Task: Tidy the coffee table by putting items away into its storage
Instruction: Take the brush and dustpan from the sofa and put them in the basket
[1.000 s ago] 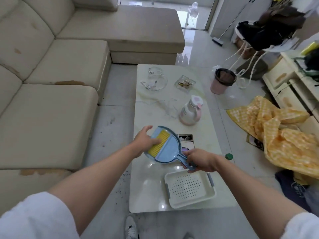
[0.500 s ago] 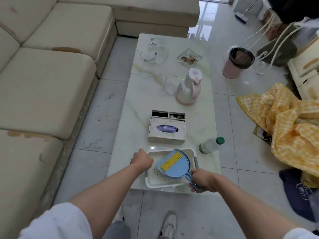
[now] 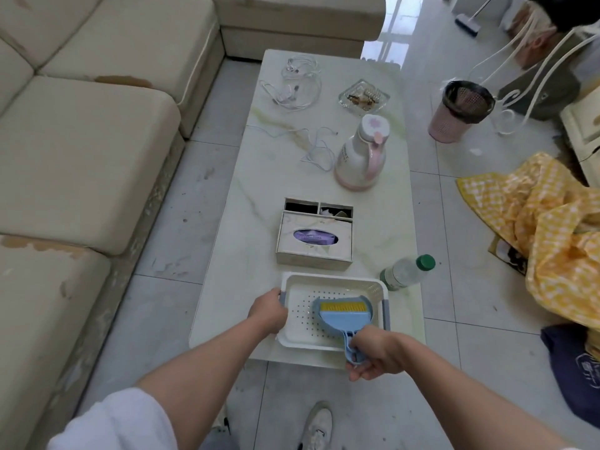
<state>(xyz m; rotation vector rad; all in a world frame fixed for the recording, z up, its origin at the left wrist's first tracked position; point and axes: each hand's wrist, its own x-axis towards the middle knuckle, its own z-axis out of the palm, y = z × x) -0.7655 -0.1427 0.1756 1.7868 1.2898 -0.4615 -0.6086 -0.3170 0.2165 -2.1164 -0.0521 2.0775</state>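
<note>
A white perforated tray (image 3: 302, 284) lies at the near end of the marble coffee table (image 3: 253, 203). Inside it rests a blue dustpan with a yellow-bristled brush (image 3: 344, 315). My right hand (image 3: 373, 355) is closed on the dustpan's handle at the tray's near right corner. My left hand (image 3: 268, 311) grips the tray's left grey handle. Behind the tray stands a tissue box organiser (image 3: 313, 238), and a clear bottle with a green cap (image 3: 406, 272) lies to the right.
Farther along the table stand a pink-white thermos jug (image 3: 362, 157), white cables (image 3: 302, 89) and a glass ashtray (image 3: 363, 97). A beige sofa (image 3: 81, 141) runs along the left. On the right floor are a pink bin (image 3: 459, 110) and yellow checked cloth (image 3: 552, 228).
The dustpan has come down from above the table into the tray. My left hand left the dustpan and took the tray's left handle. The view tilted down.
</note>
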